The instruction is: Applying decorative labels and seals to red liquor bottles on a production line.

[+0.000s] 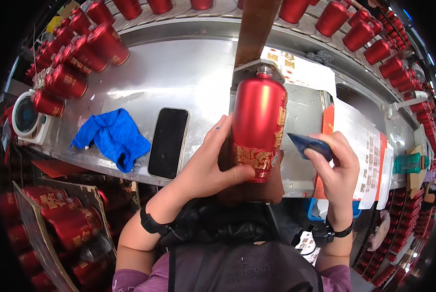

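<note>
Red and gold, the bottle [258,127] stands lengthwise away from the worker on the steel bench [179,78], neck far, base gripped by the left hand [213,165]. Just right, the right hand [337,165] pinches a dark blue card [309,145], its edge aimed at the bottle's side.

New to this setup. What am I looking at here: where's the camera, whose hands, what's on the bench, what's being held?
There is one picture, from a wide fisheye camera worn on a person's head and looking down, so straight edges bend near the rim. No machine: two bare hands. The left hand grips a red bottle with gold ornament, lying over a metal bench. The right hand pinches a small dark blue card-like piece just beside the bottle. On the bench lie a blue cloth, a dark phone and sheets of printed labels. Many more red bottles lie in rows along the far side.
</note>
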Action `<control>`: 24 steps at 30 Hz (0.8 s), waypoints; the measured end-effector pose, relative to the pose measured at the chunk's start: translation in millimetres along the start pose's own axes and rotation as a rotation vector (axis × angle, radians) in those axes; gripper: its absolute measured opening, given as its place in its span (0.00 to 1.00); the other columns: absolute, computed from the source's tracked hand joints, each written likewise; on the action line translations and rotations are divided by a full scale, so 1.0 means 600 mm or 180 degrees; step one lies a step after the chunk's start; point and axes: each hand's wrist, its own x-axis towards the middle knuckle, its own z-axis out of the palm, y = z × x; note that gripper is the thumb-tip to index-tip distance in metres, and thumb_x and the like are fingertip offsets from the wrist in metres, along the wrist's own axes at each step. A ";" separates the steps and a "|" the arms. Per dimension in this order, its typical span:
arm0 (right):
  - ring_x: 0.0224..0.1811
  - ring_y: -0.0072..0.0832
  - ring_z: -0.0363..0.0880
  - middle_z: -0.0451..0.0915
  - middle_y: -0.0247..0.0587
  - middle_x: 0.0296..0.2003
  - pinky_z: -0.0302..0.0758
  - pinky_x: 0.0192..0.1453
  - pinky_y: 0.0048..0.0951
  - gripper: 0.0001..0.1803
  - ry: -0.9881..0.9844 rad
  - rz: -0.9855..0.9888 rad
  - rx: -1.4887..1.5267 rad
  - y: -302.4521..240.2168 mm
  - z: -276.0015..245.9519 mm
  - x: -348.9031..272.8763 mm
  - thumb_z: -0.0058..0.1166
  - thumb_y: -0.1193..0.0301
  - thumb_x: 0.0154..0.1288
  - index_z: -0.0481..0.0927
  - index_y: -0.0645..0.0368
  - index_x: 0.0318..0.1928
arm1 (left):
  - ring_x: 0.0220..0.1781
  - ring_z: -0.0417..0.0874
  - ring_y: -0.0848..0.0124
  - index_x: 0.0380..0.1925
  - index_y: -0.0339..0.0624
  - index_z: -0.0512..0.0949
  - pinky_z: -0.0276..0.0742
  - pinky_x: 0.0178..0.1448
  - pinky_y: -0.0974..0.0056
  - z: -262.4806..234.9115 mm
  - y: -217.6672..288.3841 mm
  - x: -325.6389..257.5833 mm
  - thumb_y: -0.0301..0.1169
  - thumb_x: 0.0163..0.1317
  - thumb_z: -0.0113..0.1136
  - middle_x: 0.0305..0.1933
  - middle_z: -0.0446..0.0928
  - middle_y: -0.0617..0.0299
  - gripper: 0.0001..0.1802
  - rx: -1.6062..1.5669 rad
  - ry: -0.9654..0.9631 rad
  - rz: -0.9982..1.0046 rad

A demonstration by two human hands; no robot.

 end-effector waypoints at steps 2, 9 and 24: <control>0.33 0.24 0.74 0.76 0.36 0.29 0.69 0.39 0.24 0.13 0.0093 0.0197 0.0204 0.006 0.003 -0.013 0.67 0.81 0.55 0.85 0.65 0.43 | 0.82 0.50 0.46 0.75 0.33 0.52 0.50 0.80 0.51 0.008 -0.003 0.004 0.49 0.62 0.69 0.77 0.54 0.35 0.52 -0.0225 0.0177 -0.0119; 0.36 0.22 0.74 0.77 0.34 0.32 0.69 0.42 0.21 0.13 0.0147 0.0492 0.0377 0.015 0.000 -0.038 0.67 0.81 0.57 0.84 0.67 0.45 | 0.82 0.49 0.48 0.75 0.33 0.55 0.49 0.80 0.52 0.009 -0.016 0.008 0.46 0.68 0.64 0.77 0.54 0.36 0.45 -0.0393 0.0203 0.0191; 0.35 0.31 0.78 0.79 0.33 0.33 0.74 0.39 0.31 0.29 -0.0856 -0.2012 -0.1070 -0.049 0.064 -0.067 0.65 0.74 0.38 0.87 0.58 0.49 | 0.65 0.69 0.35 0.74 0.28 0.49 0.72 0.66 0.47 0.012 0.044 -0.003 0.42 0.39 0.81 0.72 0.59 0.34 0.67 0.1743 0.0310 0.0558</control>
